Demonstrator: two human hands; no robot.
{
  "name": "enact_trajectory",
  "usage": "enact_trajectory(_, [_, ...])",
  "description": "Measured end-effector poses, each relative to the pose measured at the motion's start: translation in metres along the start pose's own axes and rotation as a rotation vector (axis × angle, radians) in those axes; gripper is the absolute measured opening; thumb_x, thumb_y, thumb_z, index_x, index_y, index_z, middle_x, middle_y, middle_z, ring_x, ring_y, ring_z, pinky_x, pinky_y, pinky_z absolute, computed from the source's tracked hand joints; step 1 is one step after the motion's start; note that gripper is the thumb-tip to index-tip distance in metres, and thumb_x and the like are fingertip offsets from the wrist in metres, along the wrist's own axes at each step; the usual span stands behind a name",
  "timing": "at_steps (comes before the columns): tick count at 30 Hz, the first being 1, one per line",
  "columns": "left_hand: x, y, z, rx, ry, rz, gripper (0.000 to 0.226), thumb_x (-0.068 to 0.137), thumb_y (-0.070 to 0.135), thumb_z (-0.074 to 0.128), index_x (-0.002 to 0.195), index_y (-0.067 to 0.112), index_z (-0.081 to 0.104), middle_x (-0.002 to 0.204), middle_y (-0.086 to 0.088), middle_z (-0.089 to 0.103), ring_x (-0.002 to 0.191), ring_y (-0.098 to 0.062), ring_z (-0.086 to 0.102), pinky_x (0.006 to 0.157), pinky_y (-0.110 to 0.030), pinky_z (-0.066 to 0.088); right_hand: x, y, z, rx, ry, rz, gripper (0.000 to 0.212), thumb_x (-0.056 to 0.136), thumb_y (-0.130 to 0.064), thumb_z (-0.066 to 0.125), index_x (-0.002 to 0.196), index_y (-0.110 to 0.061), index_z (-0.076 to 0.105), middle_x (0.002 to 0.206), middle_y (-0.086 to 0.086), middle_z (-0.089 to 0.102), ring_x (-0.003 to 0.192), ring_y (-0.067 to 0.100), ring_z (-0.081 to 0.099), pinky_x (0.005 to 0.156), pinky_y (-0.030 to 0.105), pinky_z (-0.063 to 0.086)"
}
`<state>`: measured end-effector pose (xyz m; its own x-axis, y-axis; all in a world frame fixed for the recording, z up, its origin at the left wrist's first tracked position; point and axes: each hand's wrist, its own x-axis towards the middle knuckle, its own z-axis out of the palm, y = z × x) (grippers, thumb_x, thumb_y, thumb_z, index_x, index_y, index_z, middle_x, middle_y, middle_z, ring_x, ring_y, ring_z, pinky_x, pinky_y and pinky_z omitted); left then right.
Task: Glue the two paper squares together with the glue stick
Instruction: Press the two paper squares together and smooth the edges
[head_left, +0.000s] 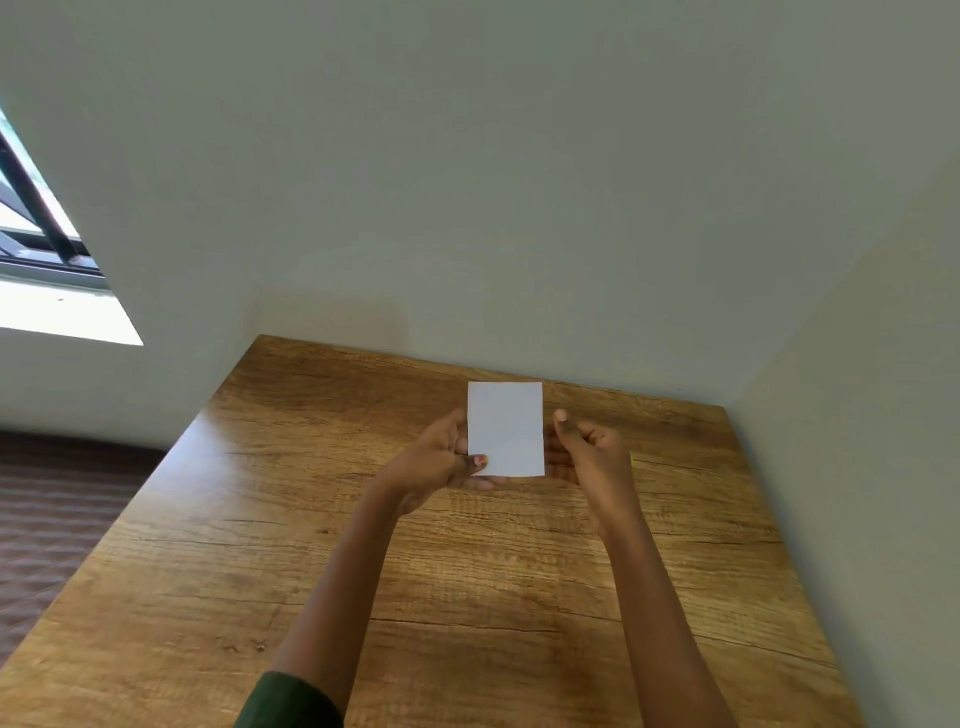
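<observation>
Holding the white rectangular paper sheet (505, 428) upright above the wooden tabletop (311, 545) at frame centre, the left hand (441, 460) pinched its lower-left corner while the right hand (589, 447), its grip half-curled, supported the right edge; pressing evenly would likely seal it.

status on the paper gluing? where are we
Done: can't confirm; only one white paper face shows, and any second sheet behind it is hidden. In hand: left hand pinches its lower-left corner, right hand supports the right edge, above the wooden table. Left: unclear; no glue stick is in view.
</observation>
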<state>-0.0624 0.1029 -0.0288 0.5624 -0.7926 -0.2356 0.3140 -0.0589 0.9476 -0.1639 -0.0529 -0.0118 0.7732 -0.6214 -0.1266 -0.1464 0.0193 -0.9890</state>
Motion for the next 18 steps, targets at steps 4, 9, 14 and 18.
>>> enact_trajectory(4, [-0.005,0.005,0.001,0.018,-0.091,-0.061,0.035,0.095,0.001,0.042,0.123,0.023,0.045,0.105,-0.013,0.069,0.080,-0.025,0.072,0.067,-0.029,0.060,0.008,-0.006,0.005,-0.067,-0.063,-0.020,0.018,0.080,-0.025,0.073,0.092,-0.013,0.069,0.091,0.007,0.074,0.084,0.019,0.071,0.068,0.033,0.059])
enact_trajectory(9, [-0.006,0.008,0.002,0.116,0.162,0.032,0.028,0.099,0.008,0.035,0.087,0.011,0.060,0.080,-0.004,0.064,0.057,-0.005,0.063,0.053,-0.024,0.050,0.009,-0.005,0.010,-0.150,-0.071,0.001,0.020,0.075,-0.020,0.077,0.090,-0.011,0.068,0.090,0.005,0.073,0.083,0.017,0.071,0.071,0.036,0.059])
enact_trajectory(14, [-0.005,0.004,-0.005,0.060,0.262,0.065,0.027,0.097,0.026,0.046,0.094,0.009,0.066,0.079,-0.005,0.070,0.063,-0.014,0.065,0.054,-0.025,0.052,0.003,0.006,0.014,0.027,-0.006,0.093,0.020,0.079,-0.016,0.074,0.093,-0.007,0.064,0.100,0.011,0.071,0.090,0.020,0.068,0.070,0.034,0.057])
enact_trajectory(18, [-0.001,-0.004,-0.007,0.023,0.274,0.033,0.012,0.085,0.015,0.065,0.092,0.005,0.064,0.088,-0.009,0.070,0.073,-0.018,0.067,0.058,-0.028,0.056,-0.005,0.006,0.021,0.407,0.025,0.207,0.011,0.083,-0.006,0.067,0.089,-0.009,0.058,0.092,0.008,0.067,0.084,0.017,0.063,0.056,0.024,0.051])
